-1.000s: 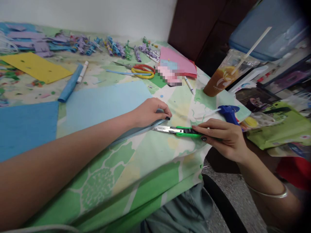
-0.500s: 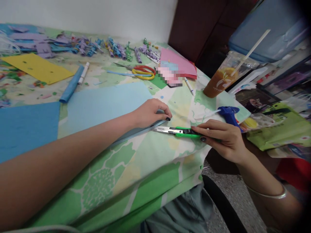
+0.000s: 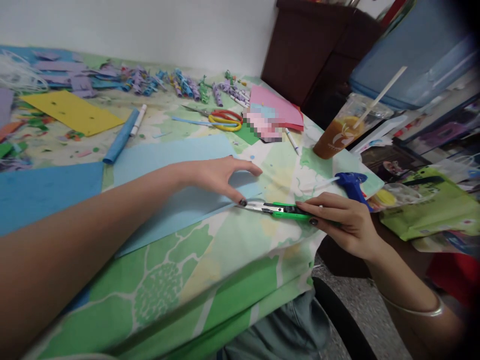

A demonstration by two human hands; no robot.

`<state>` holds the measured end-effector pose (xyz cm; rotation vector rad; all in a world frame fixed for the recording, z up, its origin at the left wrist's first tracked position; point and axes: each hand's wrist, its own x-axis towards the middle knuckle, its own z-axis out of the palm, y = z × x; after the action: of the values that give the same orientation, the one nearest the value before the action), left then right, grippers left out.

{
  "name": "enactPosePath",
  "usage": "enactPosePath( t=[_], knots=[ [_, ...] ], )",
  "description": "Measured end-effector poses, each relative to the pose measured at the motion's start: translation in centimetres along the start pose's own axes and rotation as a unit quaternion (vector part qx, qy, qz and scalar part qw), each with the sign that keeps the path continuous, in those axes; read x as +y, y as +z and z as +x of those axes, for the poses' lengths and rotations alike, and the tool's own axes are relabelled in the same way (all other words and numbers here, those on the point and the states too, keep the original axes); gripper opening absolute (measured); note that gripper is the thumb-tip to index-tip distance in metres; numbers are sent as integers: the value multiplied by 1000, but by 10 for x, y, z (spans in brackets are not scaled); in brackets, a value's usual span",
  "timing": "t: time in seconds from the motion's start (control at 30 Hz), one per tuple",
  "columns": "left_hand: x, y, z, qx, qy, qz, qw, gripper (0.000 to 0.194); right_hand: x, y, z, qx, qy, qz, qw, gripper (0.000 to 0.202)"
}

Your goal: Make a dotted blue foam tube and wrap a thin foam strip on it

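Note:
A light blue sheet (image 3: 172,210) lies on the flowered tablecloth, its near right edge lifted in a narrow strip. My left hand (image 3: 221,177) rests over the sheet's right part with thumb and fingers spread apart, the thumb at the strip beside the blade tip. In my right hand (image 3: 341,217) is a green utility knife (image 3: 290,210), its blade pointing left and touching or nearly touching the strip.
Yellow-and-red scissors (image 3: 225,120), a yellow sheet (image 3: 73,112) and a blue roll (image 3: 120,136) lie farther back. At right stand a drink cup (image 3: 337,130) and a blue glue gun (image 3: 352,187). A darker blue sheet (image 3: 48,195) is at left.
My left hand's fingers have opened from a pinch on the sheet's edge, and the sheet now lies flatter. The knife stays at nearly the same place. The view has shifted slightly.

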<state>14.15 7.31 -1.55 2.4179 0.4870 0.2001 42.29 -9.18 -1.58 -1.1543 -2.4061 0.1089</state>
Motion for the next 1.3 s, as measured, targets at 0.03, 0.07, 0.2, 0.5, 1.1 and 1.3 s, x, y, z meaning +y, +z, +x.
enactPosePath(
  t=[0.03, 0.07, 0.2, 0.5, 1.1, 1.3],
  knots=[
    [-1, -2, -2, -29, 2, 12, 999, 81, 0, 0, 0, 1, 0, 1, 1000, 41],
    [-2, -3, -3, -50, 6, 19, 999, 87, 0, 0, 1, 2, 0, 4, 1000, 41],
    [-4, -5, -4, -78, 13, 17, 997, 88, 0, 0, 2, 8, -2, 9, 1000, 41],
    [-4, -11, -3, -96, 24, 7, 995, 77, 2, 0, -1, 4, -6, 19, 1000, 48],
    [-1, -15, -3, -159, 5, 54, 986, 79, 9, 3, 1, 17, -20, 29, 999, 51],
    [-4, -14, -2, -145, 6, 42, 988, 79, 6, 5, 3, 16, -25, 37, 999, 52]
  ],
)
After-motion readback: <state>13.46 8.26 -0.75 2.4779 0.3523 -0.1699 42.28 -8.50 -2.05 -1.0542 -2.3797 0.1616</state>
